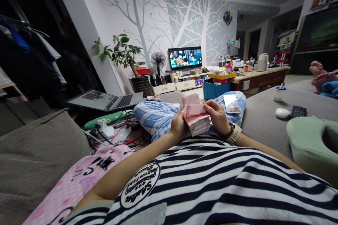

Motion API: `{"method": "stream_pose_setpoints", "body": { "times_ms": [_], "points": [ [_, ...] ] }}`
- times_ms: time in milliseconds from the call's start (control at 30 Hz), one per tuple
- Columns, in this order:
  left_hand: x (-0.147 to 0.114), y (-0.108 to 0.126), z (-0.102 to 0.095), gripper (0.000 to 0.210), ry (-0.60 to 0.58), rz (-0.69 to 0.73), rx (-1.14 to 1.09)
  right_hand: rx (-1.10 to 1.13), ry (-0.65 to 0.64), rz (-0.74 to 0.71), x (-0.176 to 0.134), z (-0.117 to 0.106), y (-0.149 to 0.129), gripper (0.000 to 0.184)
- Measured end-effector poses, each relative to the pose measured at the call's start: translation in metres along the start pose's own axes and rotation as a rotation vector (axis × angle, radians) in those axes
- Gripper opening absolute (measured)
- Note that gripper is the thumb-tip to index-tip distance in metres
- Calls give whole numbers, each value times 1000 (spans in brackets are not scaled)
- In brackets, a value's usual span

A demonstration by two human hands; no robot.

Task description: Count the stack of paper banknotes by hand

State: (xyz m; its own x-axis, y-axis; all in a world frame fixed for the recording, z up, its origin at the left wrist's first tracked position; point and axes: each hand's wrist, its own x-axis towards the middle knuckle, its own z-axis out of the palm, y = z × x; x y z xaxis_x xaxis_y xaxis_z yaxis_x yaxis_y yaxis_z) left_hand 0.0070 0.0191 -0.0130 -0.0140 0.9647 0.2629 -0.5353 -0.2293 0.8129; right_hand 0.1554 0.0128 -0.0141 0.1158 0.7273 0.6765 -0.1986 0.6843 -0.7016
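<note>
Pinching paper on both sides, we hold a stack of banknotes (199, 126) above our lap. Our left grip (178, 125) is clamped on the stack's left edge; our right grip (218, 116), thumb and fingers together, is closed on the right end of a raised note (194, 110) at the top of the stack. Behind that one, another note (190, 100) stands up. Right of the stack, a pale watch (236, 133) and a dark bracelet (229, 132) circle our wrist, and a phone (232, 104) lies on our checked trousers (155, 114). Well right of the stack, a blue-lidded jar (279, 94), a white mouse (282, 113) and a black keypad (299, 111) rest near a green cushion (301, 144); farther off show another person's bare feet (320, 74). Left of the stack we see a white adapter (106, 130), an unfolded laptop (102, 101) and, lower down, a pink blanket (87, 179). Beyond the stack stands a blue bin (215, 92); past it are a crowded desk (260, 83), a lit television (185, 58), a fan (158, 59) and a potted plant (125, 53).
</note>
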Motion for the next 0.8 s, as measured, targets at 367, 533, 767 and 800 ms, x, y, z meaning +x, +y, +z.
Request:
{"method": "stream_pose_setpoints", "body": {
  "times_ms": [367,533,767,800],
  "points": [
    [1,-1,-2,5,11,42,53,-10,5,-11,-1,1,-2,33],
    [1,-2,-1,11,-13,-20,-6,17,-22,23,-2,1,0,34],
    [-1,-1,-1,15,-98,-37,-18,-22,-22,-5,-1,-1,3,34],
    [-1,0,-2,15,-110,-43,-9,-40,-2,-12,-1,-2,4,35]
  ]
}}
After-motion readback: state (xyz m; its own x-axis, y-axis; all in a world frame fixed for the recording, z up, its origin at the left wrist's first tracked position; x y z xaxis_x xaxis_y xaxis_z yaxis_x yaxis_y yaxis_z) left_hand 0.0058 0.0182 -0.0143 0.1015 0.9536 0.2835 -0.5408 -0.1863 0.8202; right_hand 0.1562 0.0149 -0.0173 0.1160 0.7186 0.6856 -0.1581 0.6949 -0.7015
